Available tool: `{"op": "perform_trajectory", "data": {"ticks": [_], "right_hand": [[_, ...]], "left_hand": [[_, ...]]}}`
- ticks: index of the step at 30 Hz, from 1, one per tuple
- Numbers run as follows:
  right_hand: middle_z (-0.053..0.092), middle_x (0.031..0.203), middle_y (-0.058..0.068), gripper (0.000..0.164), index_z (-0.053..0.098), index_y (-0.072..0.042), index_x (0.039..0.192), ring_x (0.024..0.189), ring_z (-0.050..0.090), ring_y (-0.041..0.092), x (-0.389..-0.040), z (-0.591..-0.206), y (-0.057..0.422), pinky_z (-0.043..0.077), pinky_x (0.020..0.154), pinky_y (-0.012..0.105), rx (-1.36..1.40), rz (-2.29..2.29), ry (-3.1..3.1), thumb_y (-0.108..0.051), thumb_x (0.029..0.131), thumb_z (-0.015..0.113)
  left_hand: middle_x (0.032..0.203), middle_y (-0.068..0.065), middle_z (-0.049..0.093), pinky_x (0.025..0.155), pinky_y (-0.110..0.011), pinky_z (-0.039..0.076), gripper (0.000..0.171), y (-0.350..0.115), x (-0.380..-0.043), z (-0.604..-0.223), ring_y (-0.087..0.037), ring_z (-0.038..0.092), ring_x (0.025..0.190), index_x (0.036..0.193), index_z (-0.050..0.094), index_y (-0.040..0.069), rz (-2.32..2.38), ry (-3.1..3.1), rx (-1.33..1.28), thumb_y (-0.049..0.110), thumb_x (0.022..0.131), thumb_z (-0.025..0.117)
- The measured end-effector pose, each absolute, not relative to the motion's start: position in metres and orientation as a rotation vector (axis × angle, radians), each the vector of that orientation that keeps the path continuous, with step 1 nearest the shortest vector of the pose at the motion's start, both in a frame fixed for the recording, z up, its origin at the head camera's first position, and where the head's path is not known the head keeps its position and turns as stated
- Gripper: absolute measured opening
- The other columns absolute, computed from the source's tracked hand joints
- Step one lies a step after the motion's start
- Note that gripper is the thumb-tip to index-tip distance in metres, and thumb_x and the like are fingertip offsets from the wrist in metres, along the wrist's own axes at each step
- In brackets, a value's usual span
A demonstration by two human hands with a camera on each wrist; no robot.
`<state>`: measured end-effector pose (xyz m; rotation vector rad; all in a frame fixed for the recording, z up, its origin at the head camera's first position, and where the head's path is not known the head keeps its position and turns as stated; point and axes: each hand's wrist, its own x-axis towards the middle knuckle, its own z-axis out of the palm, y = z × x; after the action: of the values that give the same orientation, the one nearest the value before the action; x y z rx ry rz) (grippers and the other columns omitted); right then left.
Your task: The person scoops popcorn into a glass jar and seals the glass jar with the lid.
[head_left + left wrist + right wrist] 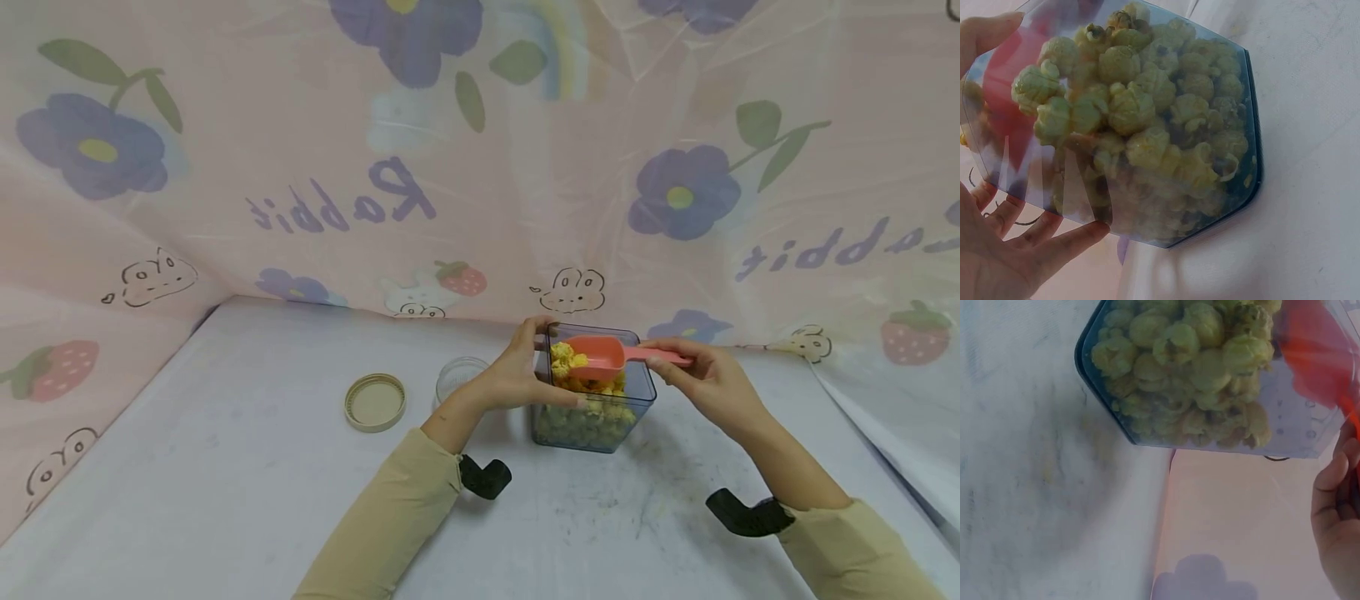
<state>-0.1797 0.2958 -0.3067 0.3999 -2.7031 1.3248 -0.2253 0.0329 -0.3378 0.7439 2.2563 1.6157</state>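
Note:
A clear, bluish square container (640, 382), partly filled with yellow popcorn (562, 367), stands on the white table. My left hand (506, 379) grips it from the left, thumb along the near wall and fingers round the far side. With my right hand (708, 379) I pinch the handle of a coral-red scoop (602, 357), whose bowl is inside the container's mouth with popcorn at its tip. Through the clear wall in the left wrist view, the red scoop (1013, 94) shows beside the popcorn (1132, 109). The right wrist view catches my right fingers at the handle.
Left of the container, a round gold-rimmed lid (375, 403) lies on the table. A clear round vessel (457, 375) is nearer, partly hidden behind my left wrist. A patterned pink curtain (487, 208) rises behind the table (225, 467).

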Motion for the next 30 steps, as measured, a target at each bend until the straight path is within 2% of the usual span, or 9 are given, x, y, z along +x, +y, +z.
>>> {"op": "perform_trajectory", "data": {"ticks": [6, 9, 15, 21, 26, 30], "right_hand": [[0.054, 0.083, -0.008, 0.031, 0.06, 0.003, 0.119, 0.071, 0.048, 0.009, -0.181, -0.31, 0.298, 0.04, 0.051, 0.024, 0.377, 1.35, -2.678, -0.018, 0.096, 0.059], [0.056, 0.083, -0.011, 0.027, 0.061, 0.001, 0.117, 0.071, 0.05, 0.009, -0.181, -0.312, 0.299, 0.042, 0.053, 0.022, 0.378, 1.387, -2.648, -0.016, 0.096, 0.059], [0.063, 0.089, -0.017, 0.024, 0.063, -0.003, 0.117, 0.076, 0.054, 0.007, -0.182, -0.316, 0.303, 0.049, 0.065, 0.016, 0.384, 1.43, -2.604, -0.013, 0.096, 0.057], [0.064, 0.091, -0.019, 0.023, 0.065, -0.007, 0.117, 0.076, 0.056, 0.005, -0.181, -0.317, 0.307, 0.047, 0.064, 0.016, 0.393, 1.458, -2.569, -0.011, 0.096, 0.057], [0.065, 0.091, -0.02, 0.023, 0.065, -0.011, 0.118, 0.077, 0.057, 0.003, -0.179, -0.316, 0.31, 0.046, 0.065, 0.016, 0.376, 1.451, -2.552, -0.011, 0.096, 0.057], [0.063, 0.089, -0.019, 0.024, 0.064, -0.008, 0.119, 0.077, 0.056, 0.004, -0.178, -0.314, 0.31, 0.044, 0.065, 0.017, 0.341, 1.417, -2.564, -0.013, 0.097, 0.057]], "left_hand": [[0.145, -0.001, 0.027, 0.098, -0.043, 0.048, 0.103, 0.034, -0.225, -0.337, -0.022, 0.035, 0.13, 0.146, 0.02, 0.019, 1.627, 2.252, 0.719, 0.025, 0.068, 0.087], [0.145, -0.001, 0.027, 0.097, -0.041, 0.049, 0.103, 0.034, -0.225, -0.338, -0.021, 0.035, 0.13, 0.146, 0.02, 0.021, 1.625, 2.253, 0.711, 0.025, 0.068, 0.087], [0.145, -0.001, 0.027, 0.102, -0.046, 0.045, 0.104, 0.034, -0.225, -0.338, -0.021, 0.034, 0.13, 0.146, 0.02, 0.021, 1.623, 2.255, 0.702, 0.027, 0.067, 0.087], [0.145, 0.0, 0.027, 0.101, -0.046, 0.045, 0.104, 0.034, -0.225, -0.338, -0.021, 0.035, 0.13, 0.146, 0.02, 0.021, 1.63, 2.248, 0.695, 0.026, 0.067, 0.087], [0.145, -0.001, 0.027, 0.095, -0.036, 0.049, 0.106, 0.034, -0.225, -0.338, -0.02, 0.036, 0.129, 0.147, 0.019, 0.02, 1.619, 2.257, 0.698, 0.026, 0.066, 0.088], [0.146, -0.001, 0.027, 0.091, -0.031, 0.049, 0.107, 0.034, -0.225, -0.337, -0.02, 0.036, 0.129, 0.147, 0.018, 0.019, 1.613, 2.257, 0.693, 0.026, 0.066, 0.088]]}}
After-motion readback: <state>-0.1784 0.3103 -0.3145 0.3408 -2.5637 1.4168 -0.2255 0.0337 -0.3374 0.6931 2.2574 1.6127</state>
